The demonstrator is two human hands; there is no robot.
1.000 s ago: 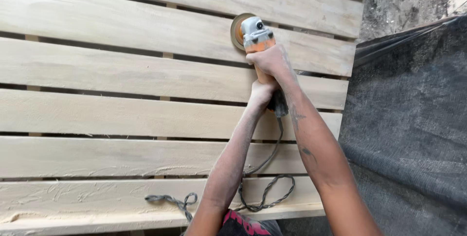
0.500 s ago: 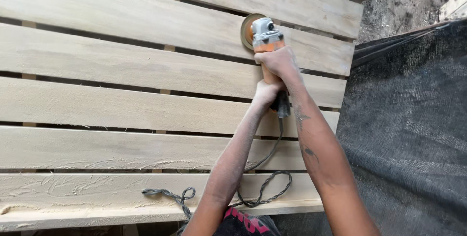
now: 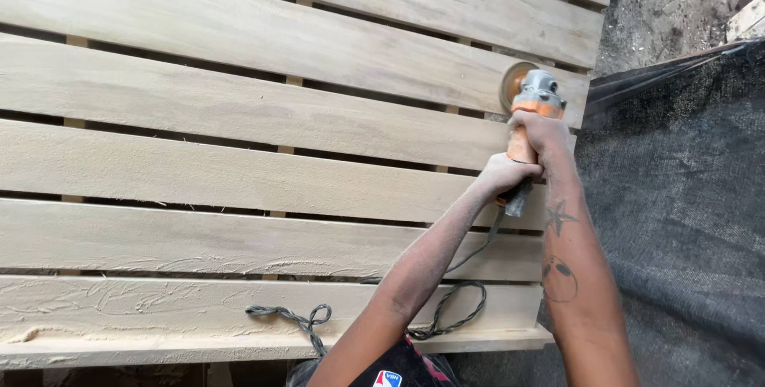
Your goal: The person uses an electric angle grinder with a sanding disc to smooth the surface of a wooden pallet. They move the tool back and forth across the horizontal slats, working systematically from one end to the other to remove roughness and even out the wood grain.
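Both my hands hold an orange and grey angle grinder (image 3: pixel 534 96) with a sanding disc (image 3: pixel 510 84) pressed to a pale wooden plank (image 3: pixel 335 44) near its right end. My right hand (image 3: pixel 542 128) grips the grinder's body just behind the head. My left hand (image 3: pixel 504 173) grips the rear of the handle below it. The grinder's twisted dark cord (image 3: pixel 446 315) runs down from the handle and loops over the lowest planks. Both forearms are dusted with fine sawdust.
Several long pale planks (image 3: pixel 239 180) lie side by side with dark gaps between them, on cross supports. The nearest plank (image 3: pixel 159 307) is rough with sawdust ridges. A dark mesh sheet (image 3: pixel 685 220) covers the ground at right. Bare dirt (image 3: pixel 677 12) shows at top right.
The grinder and both hands have moved right along the plank, toward its right end. The cord has trailed along with them.
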